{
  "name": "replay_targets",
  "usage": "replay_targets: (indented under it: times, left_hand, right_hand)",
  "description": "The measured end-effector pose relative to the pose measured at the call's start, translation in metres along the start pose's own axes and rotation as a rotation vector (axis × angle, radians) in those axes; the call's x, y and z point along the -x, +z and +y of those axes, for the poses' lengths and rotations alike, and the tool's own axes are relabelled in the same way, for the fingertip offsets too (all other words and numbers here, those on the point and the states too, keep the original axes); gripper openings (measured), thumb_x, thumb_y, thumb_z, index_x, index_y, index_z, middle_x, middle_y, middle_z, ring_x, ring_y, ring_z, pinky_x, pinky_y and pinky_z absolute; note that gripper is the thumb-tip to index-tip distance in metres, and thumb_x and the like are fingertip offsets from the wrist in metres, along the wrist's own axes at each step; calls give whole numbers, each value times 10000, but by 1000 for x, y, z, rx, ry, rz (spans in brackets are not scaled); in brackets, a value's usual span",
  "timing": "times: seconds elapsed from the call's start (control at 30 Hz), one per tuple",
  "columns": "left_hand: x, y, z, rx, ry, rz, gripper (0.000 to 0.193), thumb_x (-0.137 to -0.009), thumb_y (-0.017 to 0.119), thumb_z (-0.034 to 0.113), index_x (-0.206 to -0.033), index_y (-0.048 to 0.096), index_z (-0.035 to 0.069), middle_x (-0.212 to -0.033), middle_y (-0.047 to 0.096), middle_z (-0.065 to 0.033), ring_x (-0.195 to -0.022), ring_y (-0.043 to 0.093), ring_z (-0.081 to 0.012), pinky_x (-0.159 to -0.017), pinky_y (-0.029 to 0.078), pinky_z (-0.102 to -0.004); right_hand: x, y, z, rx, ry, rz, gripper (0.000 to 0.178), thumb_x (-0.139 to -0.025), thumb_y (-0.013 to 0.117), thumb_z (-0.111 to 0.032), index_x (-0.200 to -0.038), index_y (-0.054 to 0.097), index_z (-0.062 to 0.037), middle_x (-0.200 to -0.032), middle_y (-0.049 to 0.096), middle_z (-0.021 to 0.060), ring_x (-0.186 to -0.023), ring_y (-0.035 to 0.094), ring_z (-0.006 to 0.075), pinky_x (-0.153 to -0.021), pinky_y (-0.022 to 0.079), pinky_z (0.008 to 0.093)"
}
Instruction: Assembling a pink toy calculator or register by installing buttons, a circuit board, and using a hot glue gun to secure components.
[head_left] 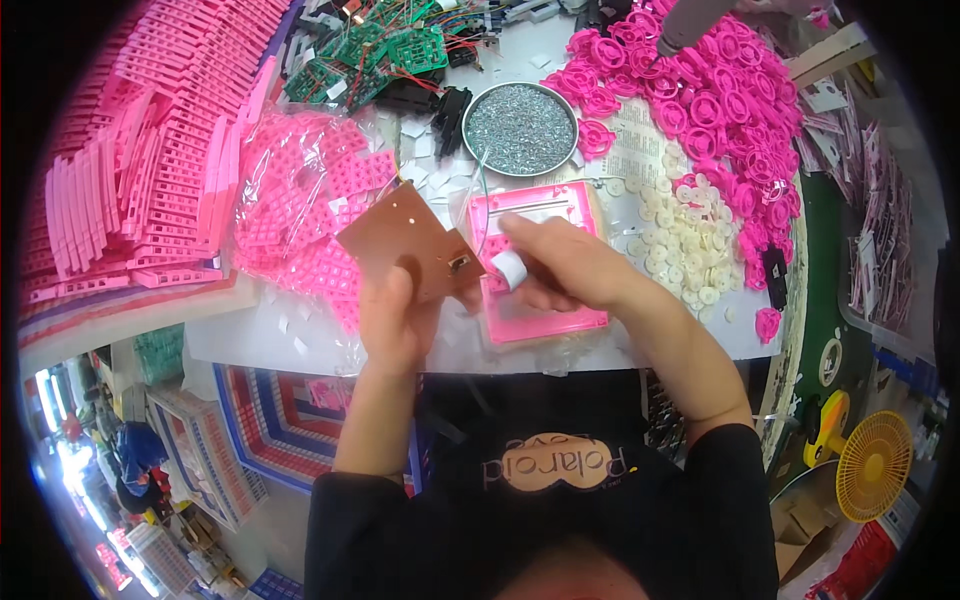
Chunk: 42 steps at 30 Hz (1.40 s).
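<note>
the left hand [395, 322] is closed on the brown board [395, 240], thumb on the near face, which probably keeps the board steady. the board is raised over the tabletop [665, 342], left of the pink case [548, 326]. the right hand [572, 262] is partly curled over the case; a white strip [509, 269] shows at its fingers, but whether it is gripped cannot be told. the bowl [576, 142] of metal bits [520, 125] stands just beyond the case, presumably for short reach. writing: printed newspaper [640, 135] lies under loose parts; the black shirt [400, 540] carries inverted lettering.
</note>
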<state>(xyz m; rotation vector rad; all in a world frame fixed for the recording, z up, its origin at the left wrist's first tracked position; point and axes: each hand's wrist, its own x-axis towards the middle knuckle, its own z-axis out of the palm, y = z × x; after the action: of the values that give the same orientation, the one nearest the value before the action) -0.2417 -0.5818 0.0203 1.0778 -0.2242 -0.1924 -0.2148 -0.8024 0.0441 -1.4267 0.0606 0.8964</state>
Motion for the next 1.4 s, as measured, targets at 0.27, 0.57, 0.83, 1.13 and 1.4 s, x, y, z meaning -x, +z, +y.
replay_targets:
  times: [0.27, 0.57, 0.83, 1.13, 1.4]
  left_hand:
    - [7, -7, 15, -110, -86, 85, 491, -1030, 546, 332, -1362, 460, -20, -1056, 655, -170, -767, 626, -219, -604, 497, -320]
    - [16, 22, 23, -723, -164, -549, 282, -936, 539, -5, -1196, 647, -18, -914, 699, -80, -704, 620, -147, -630, 503, -296]
    - [23, 22, 11, -889, 241, -761, 351, -784, 759, 57, -1114, 642, 81, -976, 678, -119, -811, 682, -336, -689, 551, -410]
    - [67, 34, 0, -421, -464, -410, 429, -972, 645, 66, -1383, 529, 21, -1032, 650, -94, -912, 651, -178, -744, 538, -310]
    - [91, 6, -21, -444, -556, -291, 527, -967, 631, 33, -1457, 445, -23, -1247, 632, -131, -1115, 631, -187, -906, 527, -320]
  right_hand:
    - [96, -44, 23, 423, -258, -183, 236, -954, 692, -238, -876, 729, -18, -567, 580, 34, -494, 536, 141, -515, 440, 288]
    - [112, -12, 16, 1090, -913, 394, 396, -840, 728, -184, -1201, 676, -30, -978, 684, 107, -917, 652, 303, -811, 494, 412]
    - [126, -15, 13, 1155, -544, 174, 744, -844, 705, -585, -1320, 605, -22, -1490, 471, 214, -1446, 324, 440, -1128, 230, 647]
    - [77, 1, 35, 507, -596, 7, 400, -912, 669, -96, -1312, 670, -93, -1151, 730, 125, -1014, 710, 255, -896, 543, 342]
    - [-7, -32, 23, 444, -412, 94, 374, -923, 649, -49, -1297, 650, -46, -897, 730, 15, -706, 649, 77, -660, 550, 258]
